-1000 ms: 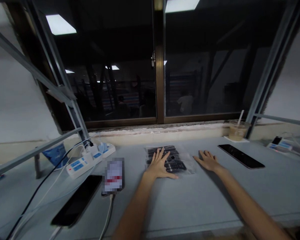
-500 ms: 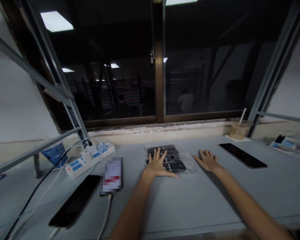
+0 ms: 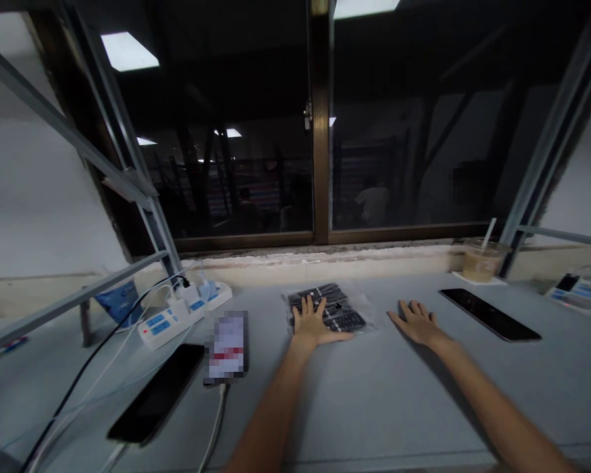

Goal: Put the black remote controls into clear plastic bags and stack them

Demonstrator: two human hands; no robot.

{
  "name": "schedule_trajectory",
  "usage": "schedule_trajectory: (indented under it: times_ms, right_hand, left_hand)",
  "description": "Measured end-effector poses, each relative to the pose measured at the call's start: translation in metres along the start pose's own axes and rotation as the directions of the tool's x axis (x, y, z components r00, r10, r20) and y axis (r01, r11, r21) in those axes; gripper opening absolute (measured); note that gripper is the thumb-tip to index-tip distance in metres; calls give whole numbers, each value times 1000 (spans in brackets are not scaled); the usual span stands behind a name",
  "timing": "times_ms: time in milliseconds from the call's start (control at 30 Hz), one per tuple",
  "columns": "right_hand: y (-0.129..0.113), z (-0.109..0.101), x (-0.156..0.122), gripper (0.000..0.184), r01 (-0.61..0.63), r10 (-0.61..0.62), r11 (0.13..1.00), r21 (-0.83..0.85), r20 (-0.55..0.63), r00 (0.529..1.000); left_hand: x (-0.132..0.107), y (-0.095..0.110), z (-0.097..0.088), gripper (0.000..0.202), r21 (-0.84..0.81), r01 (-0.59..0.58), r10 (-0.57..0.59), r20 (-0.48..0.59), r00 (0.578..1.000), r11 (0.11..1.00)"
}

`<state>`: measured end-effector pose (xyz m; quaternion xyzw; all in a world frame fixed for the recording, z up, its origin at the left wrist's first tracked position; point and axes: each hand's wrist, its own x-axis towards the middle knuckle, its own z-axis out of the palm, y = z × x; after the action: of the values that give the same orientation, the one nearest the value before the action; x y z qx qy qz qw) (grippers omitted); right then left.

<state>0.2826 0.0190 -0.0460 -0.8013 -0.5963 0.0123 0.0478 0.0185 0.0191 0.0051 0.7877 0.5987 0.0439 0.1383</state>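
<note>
Two bare forearms come in from the bottom edge of the frame and stretch over the grey bench [image 3: 398, 407]. At the lower left a dark phone [image 3: 156, 401] lies face up with white cables running past it. Just beyond it sits a second phone [image 3: 226, 345] with a lit, blurred screen.

At mid-frame the left hand [image 3: 315, 325] lies flat, palm down and fingers spread, gripping nothing. It presses on the near left part of a clear plastic bag [image 3: 342, 309], which holds what look like black remote controls, though the dim light makes this uncertain. The bag lies on the bench in the centre of the frame.

The right hand [image 3: 417, 323] is to the right of the bag. It rests open and flat on the bare bench, near the bag but apart from it.

Farther left is a white power strip [image 3: 177, 314] with plugs in it. Farther right lies a long black device [image 3: 490, 315], and behind that a plastic cup with a straw [image 3: 480, 260] stands by the dark window [image 3: 236, 164].
</note>
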Motion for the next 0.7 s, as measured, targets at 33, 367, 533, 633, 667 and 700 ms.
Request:
schedule_trajectory:
  times_ms: [33,367,533,633,667,700]
  right_hand:
    - [0,1,0,65,-1,1,1000,1,0,1000]
    - [-1,1,1,65,-24,24,1000,-14,20,1000]
    - [-4,-2,0,66,-26,26,1000,4,21,999]
    - [-6,-4,-3,67,-29,28,999,23,25,999]
    - [-6,-5,-3,66,-31,30,999,26,27,999]
    - [-6,-6,-4,66,-31,31,999,31,27,999]
  left_hand:
    - [0,0,-1,119,-1,29,-29,-1,1000,1000]
    - [2,-23,-14,117,23,333,-329,-96,939,943]
    - [4,-37,-14,112,-4,369,-365,-173,915,929]
    - [4,-38,-12,108,-13,377,-371,-221,902,926]
    - [3,-37,-11,105,-13,386,-376,-250,892,923]
    - [3,-35,-10,100,-9,391,-377,-286,881,920]
